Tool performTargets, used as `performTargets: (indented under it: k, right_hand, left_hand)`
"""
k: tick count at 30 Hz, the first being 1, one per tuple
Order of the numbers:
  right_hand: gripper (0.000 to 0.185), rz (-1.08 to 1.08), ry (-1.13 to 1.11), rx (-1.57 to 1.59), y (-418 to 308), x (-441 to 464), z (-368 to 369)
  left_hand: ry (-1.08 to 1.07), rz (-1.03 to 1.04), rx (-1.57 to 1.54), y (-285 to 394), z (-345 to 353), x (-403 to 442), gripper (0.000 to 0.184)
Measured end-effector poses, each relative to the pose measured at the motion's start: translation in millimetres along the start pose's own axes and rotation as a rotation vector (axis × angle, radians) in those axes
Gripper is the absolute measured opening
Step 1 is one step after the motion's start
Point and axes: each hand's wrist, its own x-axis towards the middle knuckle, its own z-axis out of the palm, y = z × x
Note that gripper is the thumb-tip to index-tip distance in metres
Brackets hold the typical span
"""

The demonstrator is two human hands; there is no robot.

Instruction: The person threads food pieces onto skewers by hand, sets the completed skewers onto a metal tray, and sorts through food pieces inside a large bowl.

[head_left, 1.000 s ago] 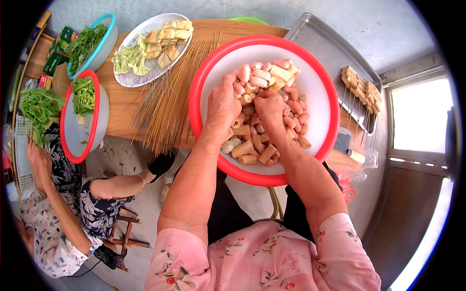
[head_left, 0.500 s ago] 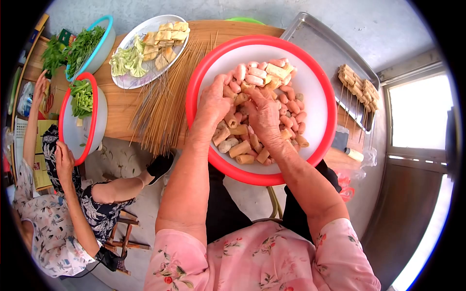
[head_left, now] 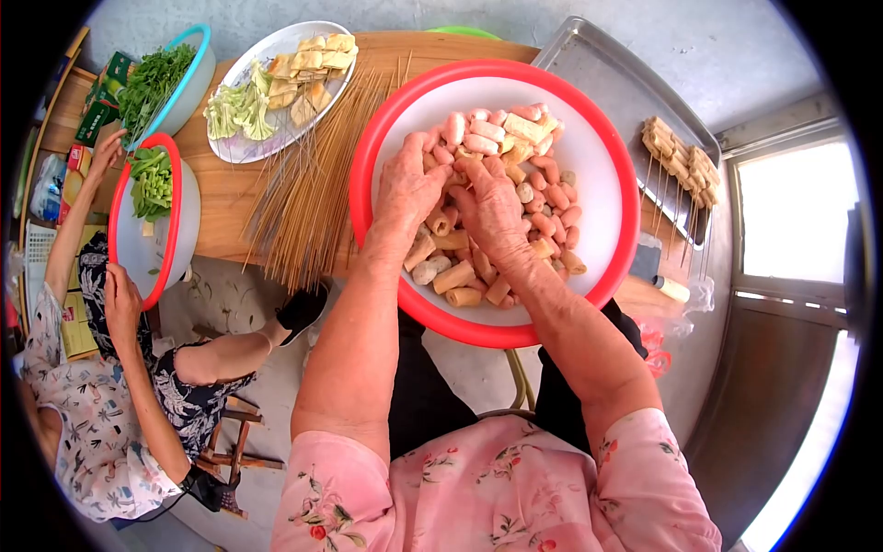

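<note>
A white basin with a red rim (head_left: 614, 138) sits in front of me, full of short pink sausages (head_left: 482, 144), hollow tan tube pieces (head_left: 454, 276) and greyish balls (head_left: 425, 271). My left hand (head_left: 407, 187) is inside at the left of the heap, its fingers curled in among the pieces. My right hand (head_left: 491, 207) is beside it, fingers bent down into the heap, fingertips close to the left hand's. What lies between the fingers of either hand is hidden. Flat pale yellow pieces (head_left: 522, 129) lie on top, just beyond my hands.
Bamboo skewers (head_left: 313, 198) lie left of the basin, by an oval plate (head_left: 230, 147) of yellow folded pieces and pale leaves. Loaded skewers (head_left: 681, 164) rest on a metal tray (head_left: 589, 60). At left, a co-worker (head_left: 101, 405) sits by a red-rimmed basin (head_left: 175, 230) and a teal basin (head_left: 198, 74) of greens.
My right hand has shifted slightly up and left, nearer my left hand. The co-worker's far hand has come toward the teal basin, and the greens beside that basin no longer show there.
</note>
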Motion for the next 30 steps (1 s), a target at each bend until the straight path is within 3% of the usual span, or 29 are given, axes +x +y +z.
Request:
performTargets:
  k: [7,9,12,14,16,20,23,26,28,30]
  right_hand:
    - [0.020,-0.021,-0.054,-0.107,4,3,0]
    - [0.017,-0.116,-0.142,-0.257,4,-4,-1]
    - [0.014,-0.033,-0.079,-0.104,5,-12,4]
    - [0.015,-0.018,-0.063,-0.086,11,-12,12]
    - [0.014,-0.187,0.015,-0.172,16,-12,17]
    - [0.014,-0.233,-0.062,-0.290,12,-11,12]
    - [0.015,-0.189,-0.124,-0.248,10,-12,7]
    - [0.017,-0.072,-0.185,-0.220,7,-11,-2]
    - [0.022,0.101,-0.238,-0.058,2,-8,-9]
    - [0.026,0.064,-0.108,-0.003,-8,-3,-14]
  left_hand:
    - [0.028,-0.002,0.007,3,2,-3,0.042]
    - [0.058,-0.023,0.073,5,3,1,0.040]
    - [0.072,0.026,0.008,-2,6,5,0.038]
    - [0.048,-0.013,-0.030,-6,6,3,0.042]
    - [0.064,0.064,0.012,-7,6,1,0.048]
    - [0.048,0.061,0.061,0,5,-2,0.055]
    - [0.134,0.083,0.110,-2,14,2,0.055]
    - [0.202,0.127,0.120,-1,18,4,0.040]
    - [0.158,0.099,0.133,1,17,3,0.034]
    - [0.152,0.124,0.114,3,15,-1,0.031]
